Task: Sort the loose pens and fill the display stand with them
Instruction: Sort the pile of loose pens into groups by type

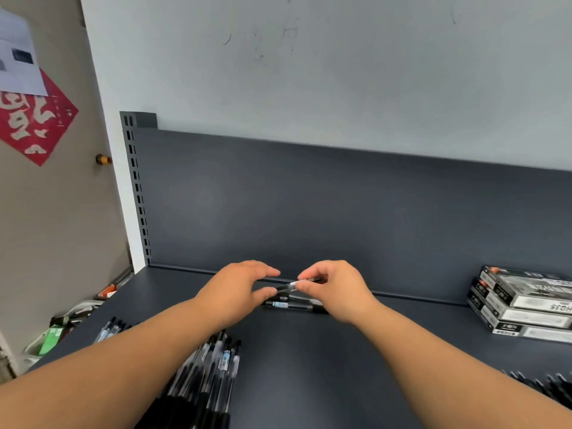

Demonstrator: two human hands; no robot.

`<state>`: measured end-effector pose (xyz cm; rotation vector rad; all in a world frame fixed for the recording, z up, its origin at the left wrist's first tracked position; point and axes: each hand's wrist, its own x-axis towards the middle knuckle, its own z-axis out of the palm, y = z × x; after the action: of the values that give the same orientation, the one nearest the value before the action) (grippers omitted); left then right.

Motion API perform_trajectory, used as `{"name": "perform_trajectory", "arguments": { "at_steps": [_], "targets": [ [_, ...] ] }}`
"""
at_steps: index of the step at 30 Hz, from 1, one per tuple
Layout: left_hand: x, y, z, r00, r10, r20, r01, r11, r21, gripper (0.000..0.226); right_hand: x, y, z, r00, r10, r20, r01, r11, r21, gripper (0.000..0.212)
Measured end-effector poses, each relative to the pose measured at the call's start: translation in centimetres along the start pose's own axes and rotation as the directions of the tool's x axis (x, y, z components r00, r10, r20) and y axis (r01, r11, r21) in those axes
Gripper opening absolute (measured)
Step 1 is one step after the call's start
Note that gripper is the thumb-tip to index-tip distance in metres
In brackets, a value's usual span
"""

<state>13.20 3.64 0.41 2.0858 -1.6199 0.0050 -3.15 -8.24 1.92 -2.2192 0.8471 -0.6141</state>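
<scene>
under and beyond both hands, dark grey shelf closed off by a slotted back panel, the widest things in view. well off to the right of the right hand, stacked boxes, several high. close against the left forearm, nearer than the left hand, big pile of pens, dark barrels with pale blue labels. further left of that arm, a smaller cluster; by the right elbow, blurred pens. no display stand anywhere in view.

right hand curled, thumb and fingertips pinching a held pen near its right end, seemingly clear of the shelf. left hand relaxed, thumb and forefinger apart on either side of the pen's free end; touching it or not, cannot tell. directly below the two hands, loose pen lying flat.

likely risks: held pen slipping from a one-ended pinch, dropping onto the loose pen and rolling toward the back panel; left forearm brushing the pile and spilling it off the front edge; types getting mixed, given near-identical barrels.

legible writing: what reads as "h035", upside down, on a box side. far left of the left hand, red paper with pale characters, not readable. pen labels too small.
</scene>
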Motion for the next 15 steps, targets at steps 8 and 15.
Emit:
{"name": "perform_trajectory", "arguments": {
  "at_steps": [8, 15],
  "targets": [
    [-0.4, -0.3, 0.2, 0.963, -0.253, -0.093, 0.235, 0.956, -0.177, 0.017, 1.1, 2.2, 0.9, 0.973, 0.028, 0.231, 0.059, 0.931, -0.361, 0.034],
    [-0.7, -0.3, 0.6, 0.922, -0.368, -0.118, 0.32, 0.899, -0.3, 0.007, 1.2, 3.5, 1.4, 0.96, 0.031, 0.278, 0.103, 0.886, -0.453, 0.012]
  ]
}}
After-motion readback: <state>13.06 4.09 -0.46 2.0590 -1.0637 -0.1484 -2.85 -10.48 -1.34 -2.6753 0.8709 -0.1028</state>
